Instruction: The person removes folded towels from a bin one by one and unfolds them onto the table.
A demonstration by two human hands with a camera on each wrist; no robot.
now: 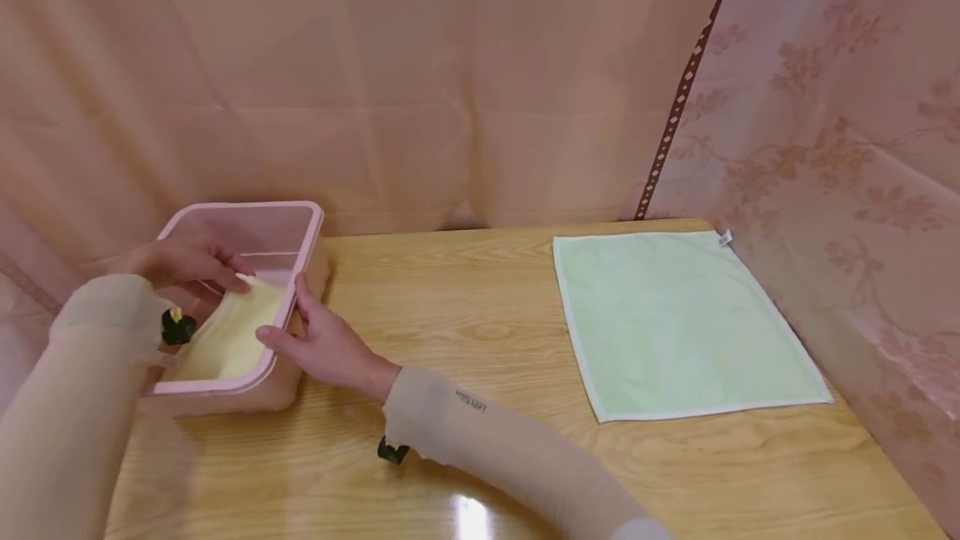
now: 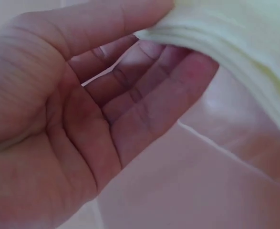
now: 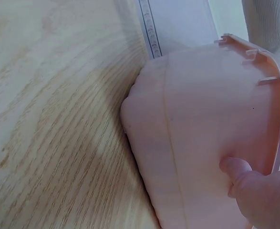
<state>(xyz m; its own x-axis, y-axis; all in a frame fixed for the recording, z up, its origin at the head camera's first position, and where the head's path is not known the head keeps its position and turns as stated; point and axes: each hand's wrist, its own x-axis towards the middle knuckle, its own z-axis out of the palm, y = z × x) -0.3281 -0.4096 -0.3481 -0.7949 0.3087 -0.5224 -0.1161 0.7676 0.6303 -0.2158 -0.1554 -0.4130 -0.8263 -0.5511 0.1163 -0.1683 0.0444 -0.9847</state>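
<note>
A folded pale yellow cloth (image 1: 243,327) lies partly inside a pink plastic bin (image 1: 300,261) at the left of the table. My left hand (image 1: 197,263) reaches into the bin and pinches the cloth's upper edge. In the left wrist view, the thumb lies over the layered cloth (image 2: 235,43) with the fingers beneath it. My right hand (image 1: 333,347) grips the bin's right rim. The right wrist view has a finger (image 3: 237,171) pressed against the bin's outer wall (image 3: 206,124).
A pale green towel (image 1: 682,323) with a white border is spread flat on the right of the wooden table (image 1: 450,298). Pink curtains (image 1: 420,90) hang behind the table, and a flowered one (image 1: 847,148) hangs along the right side.
</note>
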